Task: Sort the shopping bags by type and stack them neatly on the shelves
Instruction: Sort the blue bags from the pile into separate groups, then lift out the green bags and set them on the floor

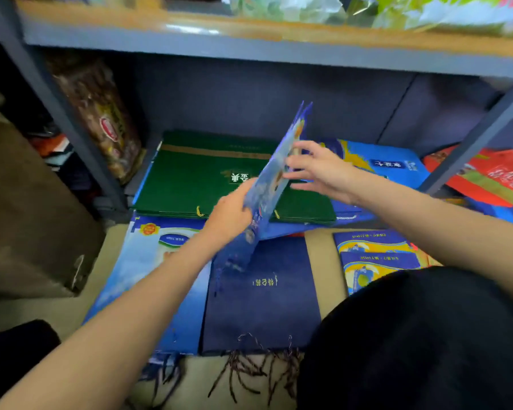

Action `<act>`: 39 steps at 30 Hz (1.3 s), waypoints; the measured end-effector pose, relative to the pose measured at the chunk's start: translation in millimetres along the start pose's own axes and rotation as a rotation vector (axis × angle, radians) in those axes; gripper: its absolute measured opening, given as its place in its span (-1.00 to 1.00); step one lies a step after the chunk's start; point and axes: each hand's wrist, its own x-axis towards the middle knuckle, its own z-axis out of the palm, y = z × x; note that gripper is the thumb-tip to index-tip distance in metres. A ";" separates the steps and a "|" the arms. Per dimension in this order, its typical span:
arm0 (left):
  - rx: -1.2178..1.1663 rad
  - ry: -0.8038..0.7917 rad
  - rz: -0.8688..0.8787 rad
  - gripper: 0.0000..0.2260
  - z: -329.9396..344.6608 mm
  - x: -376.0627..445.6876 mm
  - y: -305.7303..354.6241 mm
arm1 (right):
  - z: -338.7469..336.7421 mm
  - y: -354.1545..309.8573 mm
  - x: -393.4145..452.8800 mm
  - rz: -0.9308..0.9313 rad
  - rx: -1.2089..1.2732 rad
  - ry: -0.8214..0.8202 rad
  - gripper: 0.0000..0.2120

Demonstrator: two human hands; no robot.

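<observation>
A flat blue printed bag (274, 179) stands on edge, tilted, above the low shelf. My left hand (231, 213) grips its lower left side. My right hand (320, 170) touches its right face with fingers spread and fairly straight. Under it a stack of green bags (190, 179) lies flat on the shelf. A blue and yellow bag (388, 164) lies to the right of the green stack. On the floor in front lie a navy bag (264, 294) with tasselled cords, a light blue bag (148, 261) and small blue and yellow bags (373, 255).
A red bag (492, 179) lies at the far right beyond the grey shelf post (474, 140). A brown packet (101, 119) leans at the shelf's left. The upper shelf board (249, 42) runs overhead. A brown box (27, 217) stands at the left. Dark clothing (412, 335) fills the lower right.
</observation>
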 end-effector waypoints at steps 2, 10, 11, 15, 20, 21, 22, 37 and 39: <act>-0.288 -0.006 -0.029 -0.44 -29.6 -21.5 -20.6 | 5.2 -4.1 3.4 0.044 -0.315 0.014 -0.45; -0.890 -0.004 -0.448 -0.51 -78.3 -113.1 -110.8 | 74.7 67.0 18.9 0.382 -0.176 -0.026 -0.10; -0.931 -0.009 -0.500 -0.54 -77.4 -118.8 -118.8 | 88.4 81.9 16.0 0.376 -0.080 0.000 -0.19; -0.430 -0.020 -0.699 -0.66 -56.2 -137.3 -158.0 | 139.2 145.9 3.6 0.247 -0.282 0.103 -0.28; 0.126 -0.270 -0.818 -0.19 -10.2 -157.3 -196.4 | 181.4 175.7 -22.2 0.242 -0.747 -0.138 -0.17; 0.140 -0.285 -0.825 -0.23 -5.3 -160.6 -198.4 | 185.0 180.7 -24.0 0.247 -0.788 -0.186 -0.12; 0.151 -0.302 -0.830 -0.27 -1.4 -164.1 -201.3 | 188.0 185.4 -26.5 0.262 -0.820 -0.231 -0.10; 0.397 -0.056 -0.613 -0.33 -64.1 -119.8 -226.4 | 218.9 176.8 28.9 0.129 -0.647 -0.206 -0.36; 0.477 -0.094 -0.598 -0.32 -70.0 -107.7 -225.8 | 216.9 174.8 34.9 0.156 -0.652 -0.284 -0.33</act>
